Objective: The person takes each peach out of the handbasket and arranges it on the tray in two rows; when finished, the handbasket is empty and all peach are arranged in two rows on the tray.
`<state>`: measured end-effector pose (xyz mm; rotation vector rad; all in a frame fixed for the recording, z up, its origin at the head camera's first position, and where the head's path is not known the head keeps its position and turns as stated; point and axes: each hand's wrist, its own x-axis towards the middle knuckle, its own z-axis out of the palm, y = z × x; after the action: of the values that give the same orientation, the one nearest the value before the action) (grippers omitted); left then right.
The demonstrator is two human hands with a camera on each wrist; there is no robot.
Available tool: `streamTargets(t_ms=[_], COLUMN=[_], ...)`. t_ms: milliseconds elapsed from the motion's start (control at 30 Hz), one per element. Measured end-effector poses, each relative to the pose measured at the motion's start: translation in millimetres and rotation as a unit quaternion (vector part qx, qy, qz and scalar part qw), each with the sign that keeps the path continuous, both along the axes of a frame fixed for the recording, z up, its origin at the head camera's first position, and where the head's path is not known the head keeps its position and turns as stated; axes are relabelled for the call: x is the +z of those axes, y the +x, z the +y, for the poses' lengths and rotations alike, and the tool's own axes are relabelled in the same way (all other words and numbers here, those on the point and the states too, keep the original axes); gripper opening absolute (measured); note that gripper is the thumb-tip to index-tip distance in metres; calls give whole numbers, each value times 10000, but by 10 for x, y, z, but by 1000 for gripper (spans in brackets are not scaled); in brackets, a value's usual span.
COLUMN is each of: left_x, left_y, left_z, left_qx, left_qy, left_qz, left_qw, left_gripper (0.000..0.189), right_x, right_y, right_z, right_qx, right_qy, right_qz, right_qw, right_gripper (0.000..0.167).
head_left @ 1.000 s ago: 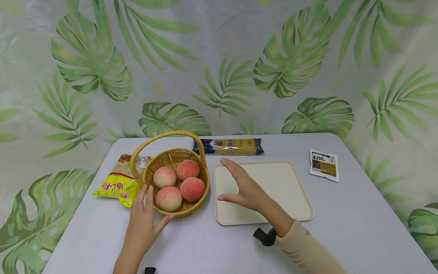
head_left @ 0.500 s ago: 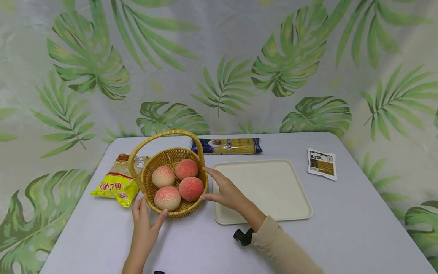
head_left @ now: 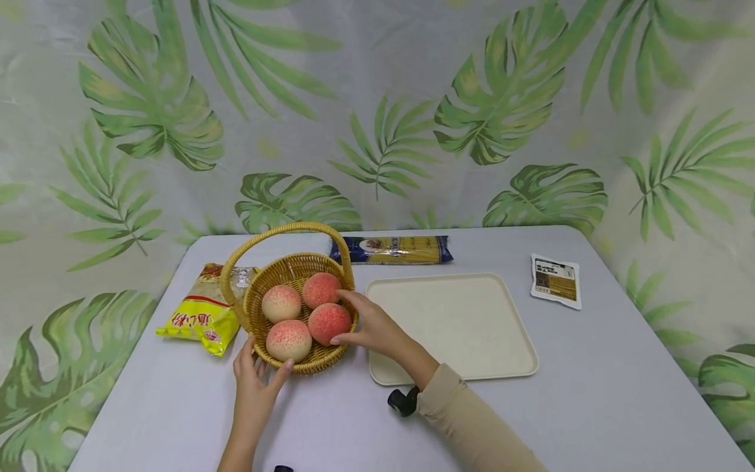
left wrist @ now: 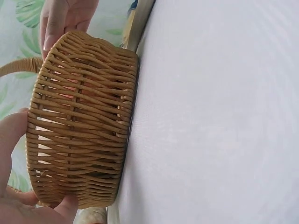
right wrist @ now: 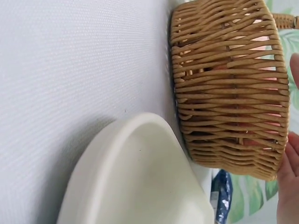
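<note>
A woven wicker basket (head_left: 297, 368) with a tall arched handle holds several peaches, two of them redder and on the right side. My left hand (head_left: 253, 387) grips the basket's near-left rim, its thumb at the front; the left wrist view shows its thumb (left wrist: 18, 126) against the wickerwork. My right hand (head_left: 374, 328) reaches over the right rim, thumb and fingers spread around the lower red peach (head_left: 328, 322). The thumb overlaps that peach's lower edge, while the fingers lie by the upper red peach (head_left: 321, 289). The wickerwork mostly hides the peaches in both wrist views.
Right of the basket lies a cream tray (head_left: 466, 328). A yellow food bag (head_left: 203, 314) lies left of the basket, a packet of noodles (head_left: 392, 250) behind, and a small white-and-brown pouch (head_left: 556, 282) at the far right. A white cloth (head_left: 607, 393) covers the table.
My right hand has moved left from above the tray, over the basket's rim to the red peaches. My left hand has shifted slightly right and closed on the rim. The basket has stayed put.
</note>
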<state>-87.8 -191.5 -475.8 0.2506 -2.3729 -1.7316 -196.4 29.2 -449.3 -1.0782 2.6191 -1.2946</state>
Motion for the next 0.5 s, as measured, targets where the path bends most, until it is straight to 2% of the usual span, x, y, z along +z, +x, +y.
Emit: streamTargets(t_ms=[300, 500], left_x=[-44, -50], left_y=[-15, 0], left_z=[13, 15], left_qx=[34, 80], left_qy=[175, 321], left_qz=[104, 23], left_qw=[9998, 9994], left_gripper=[92, 93], right_x=[55, 76], right_y=[-58, -99], right_z=[-58, -99], right_qx=[91, 157], right_qy=[484, 775], right_qz=[-101, -172], right_qw=[9987, 9967], right_gripper=[80, 78])
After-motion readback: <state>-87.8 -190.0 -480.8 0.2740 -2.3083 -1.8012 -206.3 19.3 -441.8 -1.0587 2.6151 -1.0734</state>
